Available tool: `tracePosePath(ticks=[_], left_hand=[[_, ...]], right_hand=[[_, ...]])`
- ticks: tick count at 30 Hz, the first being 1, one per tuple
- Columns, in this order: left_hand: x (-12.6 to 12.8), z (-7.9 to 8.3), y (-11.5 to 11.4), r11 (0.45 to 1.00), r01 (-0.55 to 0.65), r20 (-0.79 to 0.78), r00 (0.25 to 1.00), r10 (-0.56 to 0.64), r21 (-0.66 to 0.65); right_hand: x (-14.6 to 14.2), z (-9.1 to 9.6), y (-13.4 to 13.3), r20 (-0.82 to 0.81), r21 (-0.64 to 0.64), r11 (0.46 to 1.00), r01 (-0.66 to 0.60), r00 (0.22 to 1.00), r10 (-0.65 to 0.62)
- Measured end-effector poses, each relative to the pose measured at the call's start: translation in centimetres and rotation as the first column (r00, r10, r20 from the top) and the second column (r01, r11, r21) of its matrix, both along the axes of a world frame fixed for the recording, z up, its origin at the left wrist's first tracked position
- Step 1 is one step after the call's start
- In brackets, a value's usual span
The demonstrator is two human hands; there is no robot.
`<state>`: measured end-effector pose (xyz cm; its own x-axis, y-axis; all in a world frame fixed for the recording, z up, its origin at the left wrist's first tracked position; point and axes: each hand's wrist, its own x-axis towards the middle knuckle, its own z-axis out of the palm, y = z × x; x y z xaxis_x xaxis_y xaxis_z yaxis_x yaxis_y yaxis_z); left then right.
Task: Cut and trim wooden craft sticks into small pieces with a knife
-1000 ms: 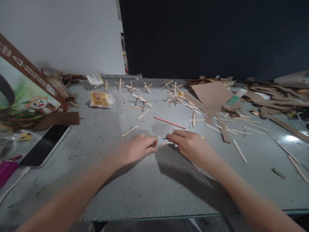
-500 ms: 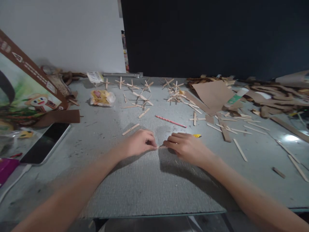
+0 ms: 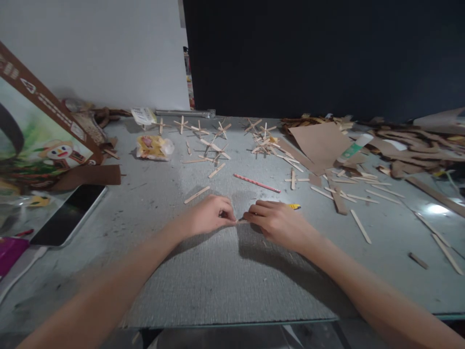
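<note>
My left hand [image 3: 209, 214] is closed in a pinch on one end of a wooden craft stick [image 3: 241, 222], low over the middle of the table. Only a short length of that stick shows between the two hands. My right hand [image 3: 273, 220] curls around a yellow utility knife [image 3: 295, 206], whose handle end pokes out past the knuckles. A dark tip near the right fingertips meets the stick; the fingers hide most of the knife. Just beyond the left hand lies a loose craft stick [image 3: 196, 194]. A red striped pencil [image 3: 256, 183] rests ahead of both hands.
Several crossed-stick pieces [image 3: 221, 129] stand at the back. Loose sticks [image 3: 361, 226], brown cardboard [image 3: 315, 145] and a glue stick [image 3: 355, 148] spread over the right side. To the left are a phone [image 3: 69, 215], a yellow packet [image 3: 154, 147] and a printed bag [image 3: 47, 131].
My right hand has shifted slightly left along the stick, with the knife in it. The left hand stays in place, pinching the stick.
</note>
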<state>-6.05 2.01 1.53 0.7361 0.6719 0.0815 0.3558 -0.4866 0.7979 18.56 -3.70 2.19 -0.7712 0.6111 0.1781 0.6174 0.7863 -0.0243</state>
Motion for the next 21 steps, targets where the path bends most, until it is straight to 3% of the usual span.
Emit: tracePosePath(ticks=[21], left_hand=[[0.11, 0.08, 0.07, 1.0, 0.01, 0.023, 1.0, -0.009, -0.017]], right_hand=[[-0.21, 0.6, -0.12, 0.025, -0.021, 1.0, 0.023, 0.999, -0.022]])
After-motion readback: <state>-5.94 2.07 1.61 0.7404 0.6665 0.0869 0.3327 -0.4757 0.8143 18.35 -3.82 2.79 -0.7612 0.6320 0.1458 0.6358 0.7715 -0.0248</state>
